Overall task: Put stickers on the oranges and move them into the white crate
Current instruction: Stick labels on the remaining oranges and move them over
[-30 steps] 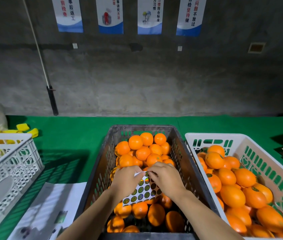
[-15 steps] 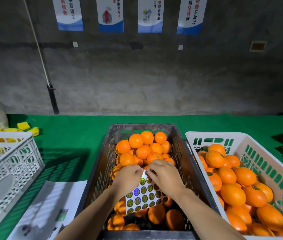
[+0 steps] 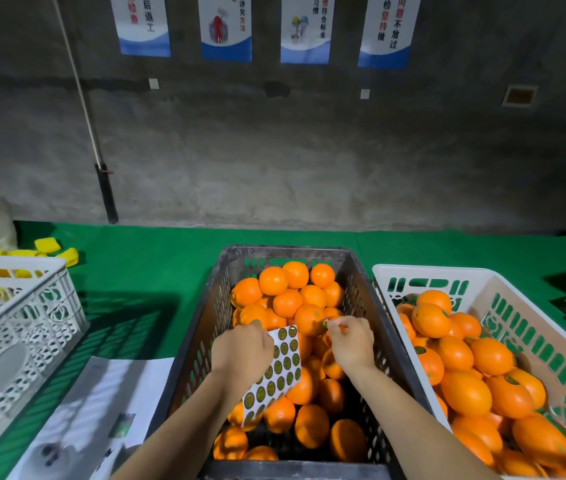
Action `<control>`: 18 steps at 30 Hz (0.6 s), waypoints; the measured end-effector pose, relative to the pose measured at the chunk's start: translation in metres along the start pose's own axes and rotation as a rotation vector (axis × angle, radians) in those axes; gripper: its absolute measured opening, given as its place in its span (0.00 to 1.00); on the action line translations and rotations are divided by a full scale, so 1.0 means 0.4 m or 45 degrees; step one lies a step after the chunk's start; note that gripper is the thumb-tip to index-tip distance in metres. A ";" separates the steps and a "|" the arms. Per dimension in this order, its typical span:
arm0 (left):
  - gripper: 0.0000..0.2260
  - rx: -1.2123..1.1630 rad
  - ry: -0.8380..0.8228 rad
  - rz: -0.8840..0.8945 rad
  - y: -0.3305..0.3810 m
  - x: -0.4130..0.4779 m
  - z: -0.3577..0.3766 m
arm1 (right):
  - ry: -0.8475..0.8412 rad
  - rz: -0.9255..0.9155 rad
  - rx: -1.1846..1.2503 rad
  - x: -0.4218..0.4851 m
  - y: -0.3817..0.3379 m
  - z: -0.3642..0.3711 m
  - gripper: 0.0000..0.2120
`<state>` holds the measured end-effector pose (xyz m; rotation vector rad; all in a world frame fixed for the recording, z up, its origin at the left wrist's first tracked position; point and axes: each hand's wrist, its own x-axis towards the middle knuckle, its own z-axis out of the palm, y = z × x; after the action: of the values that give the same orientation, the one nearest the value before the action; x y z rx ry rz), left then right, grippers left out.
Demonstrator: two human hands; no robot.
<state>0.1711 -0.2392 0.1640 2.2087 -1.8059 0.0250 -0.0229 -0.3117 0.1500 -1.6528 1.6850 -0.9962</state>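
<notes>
My left hand (image 3: 241,355) grips a white sheet of round green stickers (image 3: 278,367) over the dark slotted plastic crate (image 3: 201,341) of oranges (image 3: 288,303); my right hand (image 3: 350,344) pinches one peeled sticker (image 3: 325,322). The white plastic crate (image 3: 531,306) sits just right.

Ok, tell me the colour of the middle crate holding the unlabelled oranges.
Dark grey slotted plastic crate, clearest in the head view.

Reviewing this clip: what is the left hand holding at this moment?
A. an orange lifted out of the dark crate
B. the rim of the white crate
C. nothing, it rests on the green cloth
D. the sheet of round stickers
D: the left hand has the sticker sheet in its grip over the oranges in the dark crate, while the right hand pinches a single sticker just apart from it.
</notes>
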 end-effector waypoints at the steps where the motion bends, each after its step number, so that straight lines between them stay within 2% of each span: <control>1: 0.14 0.009 0.019 0.009 0.000 0.000 -0.001 | -0.034 0.007 -0.031 0.012 0.004 -0.001 0.05; 4: 0.16 0.053 0.083 0.037 -0.002 0.001 -0.003 | -0.138 -0.048 -0.133 0.043 -0.004 0.009 0.06; 7: 0.18 0.049 0.096 0.062 -0.003 0.004 -0.005 | -0.135 -0.128 -0.272 0.059 -0.022 0.043 0.07; 11: 0.13 0.009 0.117 0.063 0.007 0.006 -0.013 | -0.131 -0.073 -0.224 0.082 -0.014 0.079 0.08; 14: 0.08 -0.034 0.214 0.123 0.014 0.009 -0.018 | -0.134 -0.015 -0.205 0.093 -0.004 0.092 0.09; 18: 0.09 0.120 0.279 0.240 0.011 0.026 -0.008 | -0.083 0.022 -0.250 0.105 0.003 0.109 0.08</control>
<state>0.1696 -0.2490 0.1700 1.9971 -1.9137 0.3833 0.0091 -0.3585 0.1287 -1.7708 1.7978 -0.7809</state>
